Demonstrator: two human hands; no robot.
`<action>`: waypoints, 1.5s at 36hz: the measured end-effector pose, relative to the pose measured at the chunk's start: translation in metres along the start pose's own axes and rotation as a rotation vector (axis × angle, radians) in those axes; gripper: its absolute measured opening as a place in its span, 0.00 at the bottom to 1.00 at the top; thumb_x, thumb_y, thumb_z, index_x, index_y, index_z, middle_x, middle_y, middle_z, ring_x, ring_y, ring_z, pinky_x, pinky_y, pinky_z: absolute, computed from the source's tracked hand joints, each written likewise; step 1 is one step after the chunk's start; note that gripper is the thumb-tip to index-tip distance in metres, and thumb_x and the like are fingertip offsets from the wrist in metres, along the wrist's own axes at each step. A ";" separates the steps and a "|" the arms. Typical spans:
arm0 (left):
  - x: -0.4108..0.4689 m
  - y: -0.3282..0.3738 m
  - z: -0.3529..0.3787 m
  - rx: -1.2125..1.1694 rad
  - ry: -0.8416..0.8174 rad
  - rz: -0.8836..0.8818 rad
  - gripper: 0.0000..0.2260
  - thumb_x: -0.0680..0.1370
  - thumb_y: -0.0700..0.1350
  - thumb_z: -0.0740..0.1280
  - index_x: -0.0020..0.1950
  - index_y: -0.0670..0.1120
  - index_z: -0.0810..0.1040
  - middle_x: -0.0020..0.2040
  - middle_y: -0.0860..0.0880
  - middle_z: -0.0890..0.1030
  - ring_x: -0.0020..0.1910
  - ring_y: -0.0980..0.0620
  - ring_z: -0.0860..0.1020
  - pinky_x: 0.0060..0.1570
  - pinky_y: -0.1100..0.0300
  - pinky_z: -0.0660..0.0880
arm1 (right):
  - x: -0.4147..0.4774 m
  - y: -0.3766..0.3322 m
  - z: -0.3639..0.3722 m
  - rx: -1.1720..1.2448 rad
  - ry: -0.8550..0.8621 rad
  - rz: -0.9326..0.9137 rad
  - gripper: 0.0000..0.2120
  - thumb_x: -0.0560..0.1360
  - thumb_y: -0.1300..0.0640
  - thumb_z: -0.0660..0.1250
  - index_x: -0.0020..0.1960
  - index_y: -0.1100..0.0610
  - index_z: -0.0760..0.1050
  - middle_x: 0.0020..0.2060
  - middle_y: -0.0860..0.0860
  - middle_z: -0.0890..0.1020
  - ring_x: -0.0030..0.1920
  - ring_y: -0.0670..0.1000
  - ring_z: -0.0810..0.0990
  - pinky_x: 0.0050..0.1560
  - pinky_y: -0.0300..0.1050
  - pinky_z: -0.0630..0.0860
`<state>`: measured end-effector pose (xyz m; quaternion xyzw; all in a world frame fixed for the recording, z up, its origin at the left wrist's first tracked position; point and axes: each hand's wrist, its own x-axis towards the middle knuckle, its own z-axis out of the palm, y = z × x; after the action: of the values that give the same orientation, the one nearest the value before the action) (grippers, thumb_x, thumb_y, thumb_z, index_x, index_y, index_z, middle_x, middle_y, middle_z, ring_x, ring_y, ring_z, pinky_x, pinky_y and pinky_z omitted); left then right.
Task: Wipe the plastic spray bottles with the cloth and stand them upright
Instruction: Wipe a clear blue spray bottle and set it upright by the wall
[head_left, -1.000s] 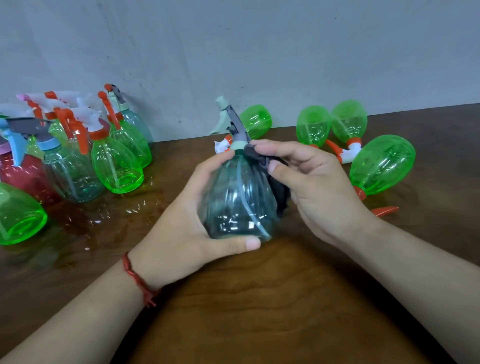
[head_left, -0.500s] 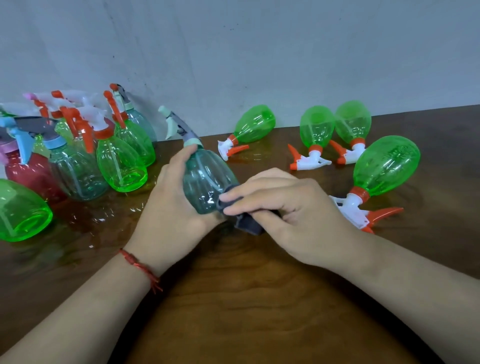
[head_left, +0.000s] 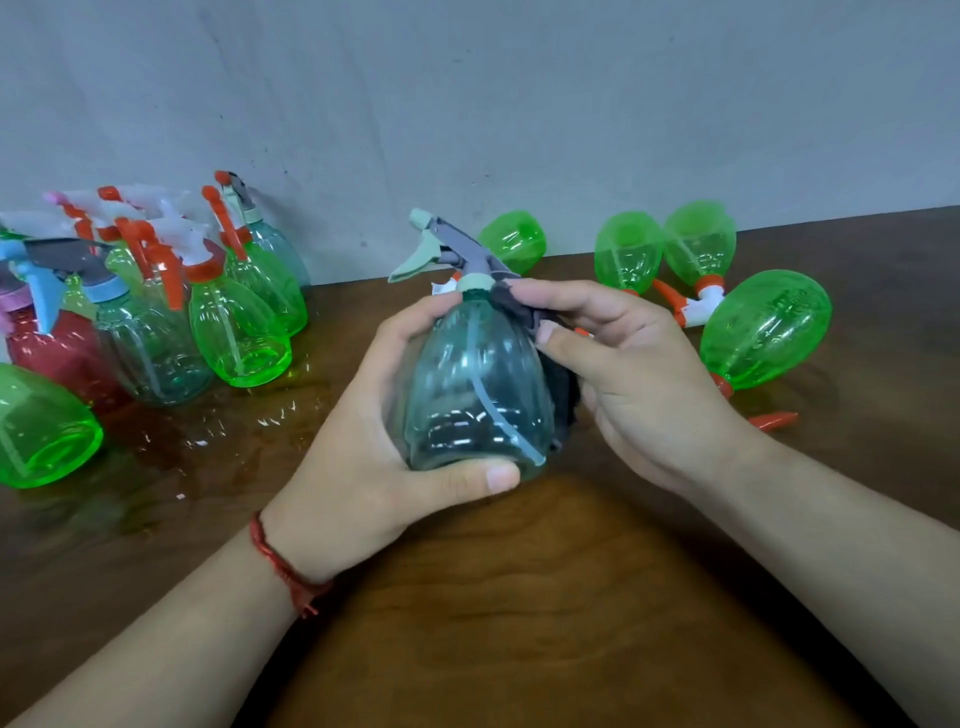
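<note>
The teal spray bottle (head_left: 467, 395) was grasped around its body by the left hand (head_left: 358, 457), with the thumb laid along the lower edge and the fingers curled behind. It was held nearly upright over the middle of the table (head_left: 519, 597), its grey and pale green trigger head pointed to the left. Whether its base touched the wood could not be told. The dark cloth (head_left: 514, 306) was pinched by the right hand (head_left: 639, 384) and pressed against the neck and right side of the bottle. A red string (head_left: 280, 566) was worn on the left wrist.

Raised marks were seen on the lying green bottle (head_left: 763, 332) at the right, but they were too blurred to be read. Three more green bottles were laid on their sides farther back, along the wall (head_left: 519, 104). At the left, the standing bottles (head_left: 234, 332) were crowded near the table's far edge, and one fallen green bottle (head_left: 41, 431) was cut by the picture's left border. Open wood was seen in front of the hands, between the forearms.
</note>
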<state>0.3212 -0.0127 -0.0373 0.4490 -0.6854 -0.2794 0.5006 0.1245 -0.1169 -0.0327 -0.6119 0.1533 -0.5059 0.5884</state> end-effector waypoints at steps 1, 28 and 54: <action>0.000 0.000 0.000 -0.012 -0.019 -0.006 0.50 0.67 0.37 0.83 0.83 0.46 0.60 0.77 0.50 0.74 0.74 0.45 0.77 0.69 0.53 0.77 | 0.000 0.000 0.000 0.032 0.002 0.004 0.15 0.82 0.72 0.65 0.60 0.58 0.84 0.62 0.54 0.86 0.67 0.52 0.82 0.72 0.51 0.76; 0.005 -0.018 -0.015 0.445 0.285 -0.131 0.53 0.64 0.62 0.86 0.82 0.61 0.62 0.74 0.55 0.75 0.72 0.54 0.76 0.73 0.48 0.75 | -0.013 0.003 0.004 -0.743 -0.229 -0.408 0.17 0.80 0.73 0.68 0.57 0.55 0.88 0.60 0.46 0.86 0.63 0.50 0.83 0.65 0.52 0.78; 0.000 -0.005 -0.002 0.291 0.102 -0.048 0.50 0.68 0.53 0.86 0.84 0.56 0.62 0.77 0.57 0.73 0.75 0.55 0.75 0.75 0.49 0.73 | -0.005 0.006 -0.001 -0.343 -0.101 -0.197 0.17 0.80 0.77 0.65 0.57 0.60 0.86 0.61 0.52 0.86 0.67 0.52 0.82 0.69 0.47 0.76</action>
<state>0.3247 -0.0150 -0.0410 0.5467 -0.6813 -0.1660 0.4576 0.1237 -0.1149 -0.0404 -0.7397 0.1472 -0.4963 0.4300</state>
